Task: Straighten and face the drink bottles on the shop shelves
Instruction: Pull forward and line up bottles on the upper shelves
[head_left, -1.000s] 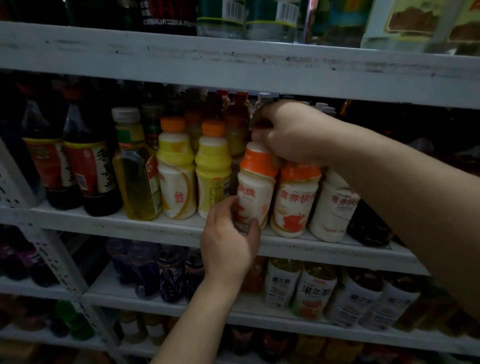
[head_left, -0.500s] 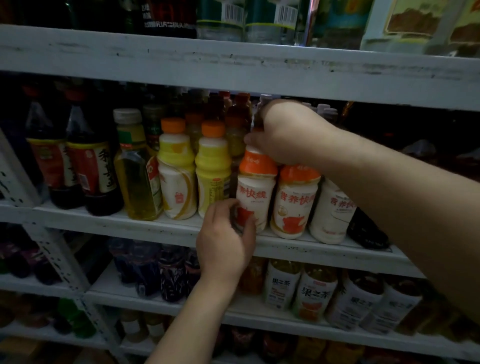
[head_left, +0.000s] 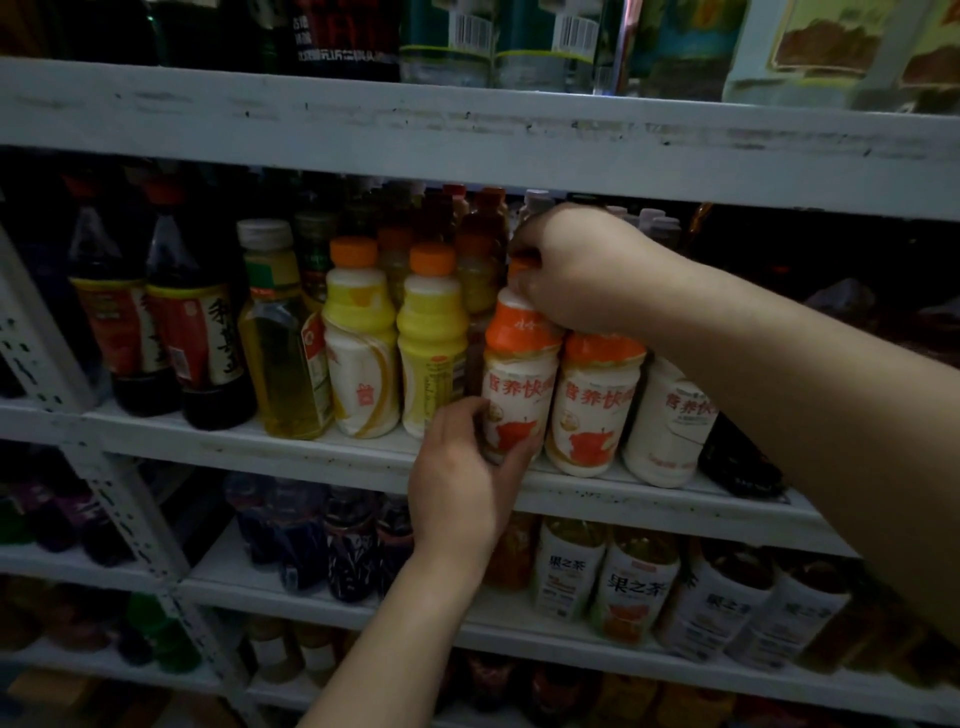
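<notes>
On the white shelf (head_left: 332, 457) mid-frame, your right hand (head_left: 576, 270) clamps the cap of the orange milk-drink bottle (head_left: 519, 384), left hand (head_left: 462, 483) wrapping its base; you're likely facing it, so next square the label forward.

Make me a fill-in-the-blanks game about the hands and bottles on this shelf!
1. The left hand grips the bottom of the white bottle; the right hand grips the ____ of it.
2. That bottle's shoulder wrap is ____.
3. The two orange-capped bottles just left of it have ____ shoulders.
4. The dark sauce bottles stand at the ____ end of the shelf.

Missing words: top; orange; yellow; left
</notes>
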